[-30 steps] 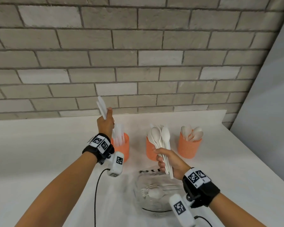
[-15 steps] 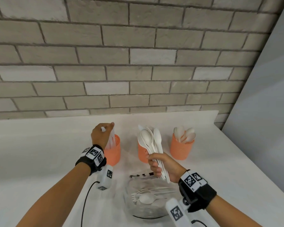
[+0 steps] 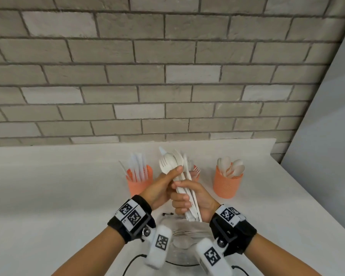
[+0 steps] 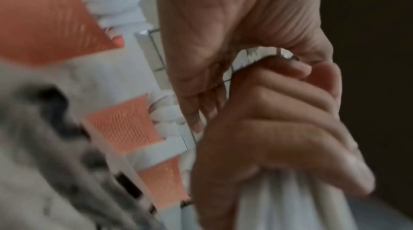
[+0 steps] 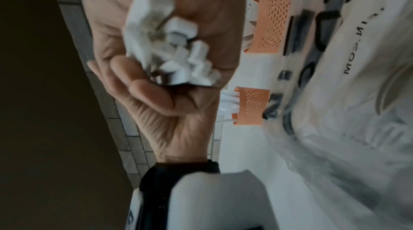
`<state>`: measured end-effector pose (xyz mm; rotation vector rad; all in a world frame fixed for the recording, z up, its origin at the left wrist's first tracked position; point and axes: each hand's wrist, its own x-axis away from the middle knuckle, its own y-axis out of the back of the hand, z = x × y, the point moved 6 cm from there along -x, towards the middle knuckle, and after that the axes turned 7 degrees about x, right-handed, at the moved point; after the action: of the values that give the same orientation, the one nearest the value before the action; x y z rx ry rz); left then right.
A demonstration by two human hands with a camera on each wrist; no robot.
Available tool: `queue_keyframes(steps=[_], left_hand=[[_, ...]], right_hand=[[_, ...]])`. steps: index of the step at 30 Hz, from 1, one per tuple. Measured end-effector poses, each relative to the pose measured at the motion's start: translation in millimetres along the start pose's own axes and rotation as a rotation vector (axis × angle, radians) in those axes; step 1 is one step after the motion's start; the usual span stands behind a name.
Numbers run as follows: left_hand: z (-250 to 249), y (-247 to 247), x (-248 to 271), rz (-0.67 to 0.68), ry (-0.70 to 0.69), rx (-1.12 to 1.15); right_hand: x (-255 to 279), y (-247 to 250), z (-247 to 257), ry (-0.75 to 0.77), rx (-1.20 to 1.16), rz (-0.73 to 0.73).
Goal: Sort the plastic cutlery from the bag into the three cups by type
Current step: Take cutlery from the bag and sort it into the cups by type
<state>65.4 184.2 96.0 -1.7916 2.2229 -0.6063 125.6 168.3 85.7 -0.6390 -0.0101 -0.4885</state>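
Note:
My right hand [image 3: 184, 196] grips a bundle of white plastic cutlery [image 3: 177, 164] by the handles, upright over the counter. A fork and spoon heads show at its top. My left hand [image 3: 172, 177] reaches in from the left and pinches the bundle, thumb on the front piece. Three orange mesh cups stand behind. The left cup [image 3: 138, 183] holds knives, the middle cup [image 3: 196, 172] is mostly hidden behind the bundle, and the right cup [image 3: 226, 185] holds spoons. The clear bag [image 3: 184, 249] lies below my wrists with cutlery inside. The right wrist view shows the handle ends [image 5: 178, 53] in my palm.
The white counter [image 3: 58, 196] meets a grey brick wall [image 3: 167, 76] behind the cups. A pale panel [image 3: 327, 156] borders the right side. Black cables [image 3: 133, 261] run from the wrist cameras across the near counter.
My left hand lowered the knives into the left cup, let them go and moved right to the bundle. My right hand stayed put with the bundle.

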Motion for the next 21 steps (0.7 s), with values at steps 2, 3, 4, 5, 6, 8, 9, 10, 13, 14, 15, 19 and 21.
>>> queue_keyframes(steps=[2,3,4,5,6,8,9,10,13,14,15,19,21], left_hand=[[6,-9,2,0.004,0.024,0.181],[7,-10,1,-0.015,0.014,0.23],[6,-12,0,-0.041,-0.003,0.234],[4,-13,0,-0.071,-0.025,0.196],[2,-12,0,-0.116,-0.045,0.128],[-1,-10,-2,-0.214,-0.092,-0.019],[-4,-8,-2,-0.267,-0.113,-0.061],[-6,-7,-3,-0.326,-0.136,-0.09],[-8,-4,-6,-0.493,-0.184,-0.204],[-10,-6,-6,-0.536,-0.205,-0.232],[-11,-7,-8,-0.568,-0.229,-0.254],[-11,-11,-15,-0.592,-0.228,-0.309],[-9,-12,-18,-0.563,-0.193,-0.325]], right_hand=[[1,-4,-4,-0.036,0.024,0.047],[2,-4,-5,-0.054,0.042,0.063],[2,-3,-6,-0.069,0.065,0.072],[4,-1,-5,-0.086,0.097,0.059],[6,3,-4,-0.107,0.142,0.02],[10,11,0,-0.133,0.25,-0.111],[12,15,3,-0.128,0.301,-0.184],[14,19,5,-0.109,0.349,-0.254],[13,27,14,0.029,0.539,-0.432],[12,28,16,0.076,0.592,-0.479],[12,28,18,0.109,0.626,-0.52],[12,29,15,0.143,0.621,-0.601],[12,33,10,0.13,0.554,-0.595]])
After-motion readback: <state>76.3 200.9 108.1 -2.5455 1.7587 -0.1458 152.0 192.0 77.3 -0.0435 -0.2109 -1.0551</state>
